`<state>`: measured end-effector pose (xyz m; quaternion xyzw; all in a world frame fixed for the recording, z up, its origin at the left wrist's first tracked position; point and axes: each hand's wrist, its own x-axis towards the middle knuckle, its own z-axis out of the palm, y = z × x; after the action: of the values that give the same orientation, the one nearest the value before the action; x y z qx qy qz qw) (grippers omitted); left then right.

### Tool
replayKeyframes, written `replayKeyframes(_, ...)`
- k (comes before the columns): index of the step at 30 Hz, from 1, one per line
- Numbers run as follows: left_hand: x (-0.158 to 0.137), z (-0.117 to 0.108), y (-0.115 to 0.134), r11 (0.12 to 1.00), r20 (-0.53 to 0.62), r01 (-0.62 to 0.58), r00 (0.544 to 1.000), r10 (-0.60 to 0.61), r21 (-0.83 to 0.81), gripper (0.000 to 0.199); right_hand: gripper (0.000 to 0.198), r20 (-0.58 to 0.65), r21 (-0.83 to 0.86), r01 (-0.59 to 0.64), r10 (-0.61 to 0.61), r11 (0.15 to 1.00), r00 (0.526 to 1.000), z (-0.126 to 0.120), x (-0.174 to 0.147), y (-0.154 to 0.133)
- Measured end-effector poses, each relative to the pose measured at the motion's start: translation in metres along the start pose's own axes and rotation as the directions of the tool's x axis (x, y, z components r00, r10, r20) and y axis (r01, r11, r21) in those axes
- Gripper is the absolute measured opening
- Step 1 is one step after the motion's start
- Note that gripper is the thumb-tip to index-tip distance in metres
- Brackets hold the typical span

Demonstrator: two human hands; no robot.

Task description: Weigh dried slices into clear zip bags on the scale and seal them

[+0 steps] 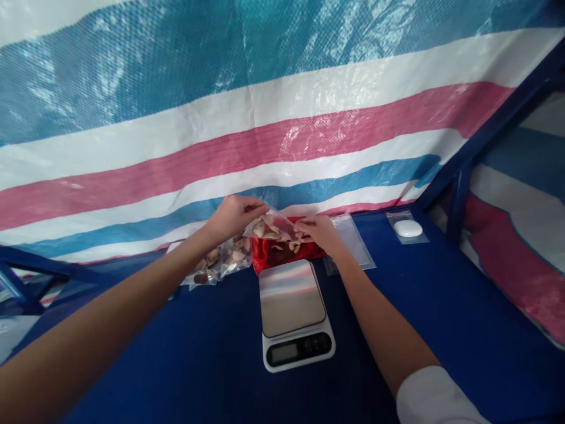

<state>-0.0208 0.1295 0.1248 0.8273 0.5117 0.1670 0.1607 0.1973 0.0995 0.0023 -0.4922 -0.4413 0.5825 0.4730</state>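
Observation:
My left hand (236,217) pinches the upper left part of a clear plastic bag (265,227) holding pale, dried-looking pieces whose kind I cannot tell. On the bag's right side the fingers of my right hand (320,232) are closed on its plastic; the fingertips are partly hidden. Right under the bag lies an open red plastic bag (261,259), with more such pieces (293,247) showing at its mouth. In front of it stands a white kitchen scale (292,303) with a bare metal plate and a dark display.
Clear bags of similar pieces (236,256) lie left of the red bag, partly behind my left forearm. Flat clear bags (359,244) lie to the right, near a small bag with a white oval object (408,228). Striped sheeting (247,135) rises behind the blue table (212,347).

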Motion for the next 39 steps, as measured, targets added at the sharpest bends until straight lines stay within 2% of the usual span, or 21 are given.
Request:
replayKeyframes(3,-0.013,0.009,-0.007,0.995,-0.027,0.073,0.997,-0.075,-0.072,0.037,0.012,-0.018,-0.018,0.012,-0.012,1.000,1.000,-0.003,0.003,0.007)
replayKeyframes(7,-0.028,0.013,-0.017,0.984,0.022,0.151,0.989,-0.149,-0.098,0.043,0.012,-0.022,0.015,0.008,-0.008,1.000,1.000,-0.005,0.004,0.010)
replayKeyframes(10,-0.029,0.013,-0.019,0.990,0.033,0.110,0.994,-0.108,-0.086,0.037,0.011,-0.015,0.041,-0.013,0.014,0.999,1.000,-0.004,0.002,0.006)
replayKeyframes(15,-0.020,0.005,-0.018,0.994,-0.074,0.074,0.994,-0.079,-0.077,0.030,0.017,0.014,0.088,-0.042,0.041,0.995,0.999,-0.004,0.001,0.004)
replayKeyframes(19,-0.016,0.004,-0.013,0.995,-0.112,0.048,0.992,-0.057,-0.083,0.029,0.024,0.062,0.126,-0.049,0.041,0.991,0.997,-0.001,0.004,0.009)
replayKeyframes(26,-0.021,0.020,-0.009,0.989,-0.167,0.040,0.984,-0.064,-0.140,0.032,0.019,0.033,0.099,-0.039,0.036,0.994,0.999,0.001,0.003,0.010)
replayKeyframes(32,-0.025,0.035,-0.014,0.981,-0.247,0.002,0.968,-0.051,-0.192,0.032,0.010,-0.079,0.025,-0.050,0.052,0.998,0.996,-0.003,-0.005,0.005)
replayKeyframes(39,-0.025,0.049,-0.005,0.964,-0.278,-0.047,0.960,-0.028,-0.262,0.032,0.011,-0.069,-0.033,-0.110,0.108,0.993,0.992,-0.003,-0.008,0.004)
